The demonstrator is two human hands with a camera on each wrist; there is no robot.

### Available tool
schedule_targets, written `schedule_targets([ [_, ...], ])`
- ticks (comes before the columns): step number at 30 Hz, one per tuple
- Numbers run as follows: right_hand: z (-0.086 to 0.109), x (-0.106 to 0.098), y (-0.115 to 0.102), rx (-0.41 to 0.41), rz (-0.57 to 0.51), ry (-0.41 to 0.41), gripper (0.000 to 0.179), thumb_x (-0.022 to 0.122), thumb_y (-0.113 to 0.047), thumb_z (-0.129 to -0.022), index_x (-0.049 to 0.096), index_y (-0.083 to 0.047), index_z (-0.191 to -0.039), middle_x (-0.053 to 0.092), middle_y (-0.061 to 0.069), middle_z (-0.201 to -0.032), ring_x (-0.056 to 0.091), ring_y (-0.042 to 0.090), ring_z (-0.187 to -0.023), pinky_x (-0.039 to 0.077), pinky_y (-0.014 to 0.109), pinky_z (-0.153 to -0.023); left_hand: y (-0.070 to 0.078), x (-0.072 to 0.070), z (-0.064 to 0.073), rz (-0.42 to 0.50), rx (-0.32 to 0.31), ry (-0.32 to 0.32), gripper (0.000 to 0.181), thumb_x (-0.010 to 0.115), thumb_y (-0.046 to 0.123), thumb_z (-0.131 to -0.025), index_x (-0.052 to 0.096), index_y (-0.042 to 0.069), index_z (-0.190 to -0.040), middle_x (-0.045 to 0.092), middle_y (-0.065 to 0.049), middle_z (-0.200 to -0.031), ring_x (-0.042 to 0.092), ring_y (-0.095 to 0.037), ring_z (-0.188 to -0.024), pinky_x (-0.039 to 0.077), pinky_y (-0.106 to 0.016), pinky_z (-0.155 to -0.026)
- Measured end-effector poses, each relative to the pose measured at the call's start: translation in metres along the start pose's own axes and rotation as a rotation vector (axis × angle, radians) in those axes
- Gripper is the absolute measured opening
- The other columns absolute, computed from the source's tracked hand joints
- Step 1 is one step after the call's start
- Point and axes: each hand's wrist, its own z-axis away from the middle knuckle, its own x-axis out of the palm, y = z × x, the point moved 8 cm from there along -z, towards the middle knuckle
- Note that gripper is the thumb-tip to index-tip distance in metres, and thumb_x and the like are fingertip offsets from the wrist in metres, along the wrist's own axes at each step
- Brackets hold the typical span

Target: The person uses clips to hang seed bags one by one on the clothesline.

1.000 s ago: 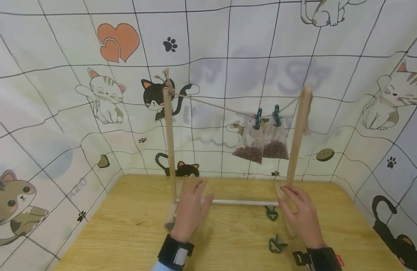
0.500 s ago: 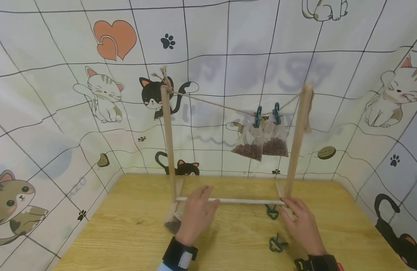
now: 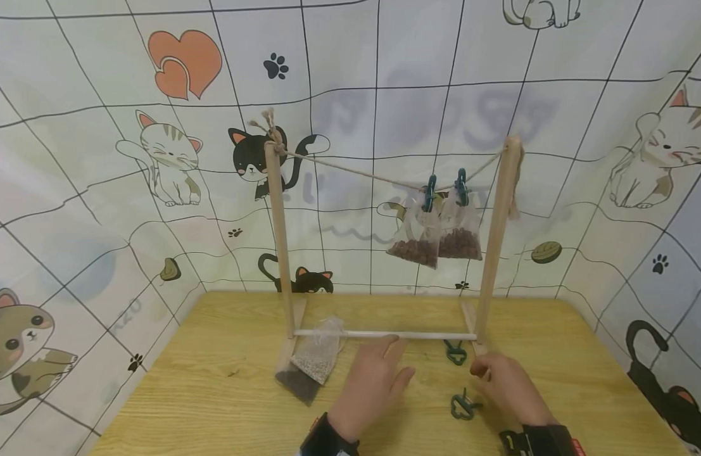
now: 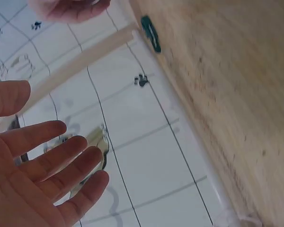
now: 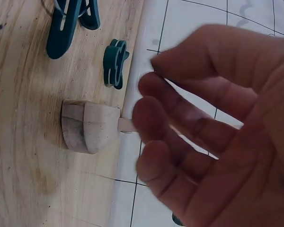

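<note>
My left hand (image 3: 368, 380) hovers over the table with extended fingers, just in front of the white crossbar (image 3: 424, 335); its palm in the left wrist view holds nothing. Beside the right foot of a wooden frame is my right hand (image 3: 506, 387), its fingers loosely bent around nothing. Two green clips lie between the hands: one (image 3: 456, 354) by the bar, another (image 3: 463, 406) nearer me. Two clear bags of reddish-brown bits, a left bag (image 3: 415, 252) and a right bag (image 3: 461, 244), hang by green clips from a sagging cord (image 3: 350, 170).
At the frame's left foot lie a bag of pale grains (image 3: 317, 362) and, partly under it, one with dark contents (image 3: 299, 385). A left post (image 3: 278, 234) and right post (image 3: 495, 253) stand upright on the wooden table (image 3: 202, 380). Behind hangs a cat-print cloth (image 3: 350, 63).
My left hand has moved right, away from the left foot, uncovering the two bags there. My right hand has come down from the right post toward me, its fingers now more bent.
</note>
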Motion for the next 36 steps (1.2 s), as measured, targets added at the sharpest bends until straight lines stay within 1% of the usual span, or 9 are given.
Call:
schedule_targets([
  [8, 0.001, 0.014, 0.007, 0.031, 0.013, -0.117, 0.015, 0.067, -0.004, -0.072, 0.064, -0.014, -0.081, 0.061, -0.001, -0.083, 0.055, 0.016, -0.078, 0.047, 0.036, -0.069, 0.023, 0.022, 0.01, -0.033, 0.039, -0.138, 0.041, 0.049, 0.041, -0.094, 0.057, 0.012, -0.122, 0.06, -0.004, -0.116, 0.058, -0.018, -0.104, 0.046, -0.035, -0.086],
  [12, 0.003, 0.02, 0.01, 0.044, -0.003, -0.152, 0.022, 0.065, 0.002, -0.064, 0.063, -0.014, -0.079, 0.061, -0.002, -0.081, 0.055, 0.016, -0.077, 0.047, 0.036, -0.069, 0.028, 0.026, 0.013, -0.047, 0.057, -0.157, 0.038, 0.049, 0.042, -0.094, 0.059, 0.013, -0.117, 0.061, -0.005, -0.115, 0.058, -0.018, -0.103, 0.046, -0.034, -0.086],
  [15, 0.005, 0.024, 0.011, 0.051, -0.002, -0.184, 0.026, 0.065, 0.002, -0.058, 0.062, -0.014, -0.078, 0.061, -0.001, -0.079, 0.053, 0.017, -0.075, 0.046, 0.036, -0.067, 0.029, 0.028, 0.014, -0.043, 0.067, -0.178, 0.037, 0.043, 0.043, -0.096, 0.059, 0.015, -0.115, 0.061, -0.004, -0.115, 0.058, -0.017, -0.103, 0.047, -0.034, -0.084],
  [18, 0.005, 0.028, 0.01, 0.055, 0.011, -0.195, 0.023, 0.065, 0.001, -0.058, 0.061, -0.014, -0.075, 0.06, -0.001, -0.077, 0.052, 0.017, -0.073, 0.045, 0.036, -0.066, 0.029, 0.029, 0.015, -0.037, 0.071, -0.193, 0.04, 0.038, 0.044, -0.098, 0.058, 0.015, -0.115, 0.06, -0.004, -0.115, 0.058, -0.017, -0.104, 0.047, -0.033, -0.083],
  [23, 0.006, 0.03, 0.009, 0.065, 0.022, -0.182, 0.02, 0.065, 0.001, -0.058, 0.058, -0.013, -0.069, 0.056, -0.001, -0.071, 0.048, 0.018, -0.067, 0.042, 0.034, -0.061, 0.028, 0.027, 0.015, -0.032, 0.065, -0.193, 0.039, 0.038, 0.044, -0.098, 0.059, 0.015, -0.113, 0.061, -0.004, -0.115, 0.058, -0.017, -0.105, 0.047, -0.033, -0.083],
  [26, 0.006, 0.03, 0.006, 0.039, 0.021, -0.17, 0.017, 0.065, 0.001, -0.059, 0.057, -0.013, -0.067, 0.053, -0.001, -0.068, 0.047, 0.018, -0.065, 0.04, 0.032, -0.059, 0.027, 0.027, 0.015, -0.034, 0.057, -0.201, 0.039, 0.039, 0.044, -0.097, 0.058, 0.015, -0.114, 0.06, -0.004, -0.115, 0.057, -0.017, -0.106, 0.047, -0.033, -0.083],
  [31, 0.002, 0.029, 0.0, -0.079, 0.022, -0.146, 0.013, 0.067, -0.007, -0.07, 0.057, -0.015, -0.069, 0.054, -0.005, -0.071, 0.046, 0.013, -0.065, 0.041, 0.028, -0.058, 0.018, 0.025, 0.013, -0.005, 0.006, -0.23, 0.039, 0.043, 0.041, -0.097, 0.057, 0.013, -0.121, 0.06, -0.005, -0.118, 0.057, -0.018, -0.108, 0.046, -0.034, -0.087],
  [33, 0.001, 0.024, -0.009, -0.138, 0.016, -0.11, 0.012, 0.067, -0.01, -0.073, 0.058, -0.017, -0.071, 0.054, -0.006, -0.073, 0.046, 0.01, -0.067, 0.041, 0.026, -0.059, 0.013, 0.021, 0.011, 0.038, -0.026, -0.231, 0.041, 0.044, 0.041, -0.097, 0.056, 0.012, -0.124, 0.06, -0.006, -0.119, 0.057, -0.019, -0.108, 0.045, -0.034, -0.089],
  [36, 0.002, 0.011, -0.035, -0.221, -0.008, -0.023, 0.01, 0.068, -0.012, -0.074, 0.059, -0.018, -0.073, 0.054, -0.009, -0.074, 0.046, 0.004, -0.067, 0.041, 0.023, -0.06, 0.004, 0.011, 0.007, 0.118, -0.076, -0.225, 0.044, 0.044, 0.04, -0.097, 0.055, 0.009, -0.126, 0.059, -0.007, -0.121, 0.056, -0.018, -0.111, 0.045, -0.032, -0.091],
])
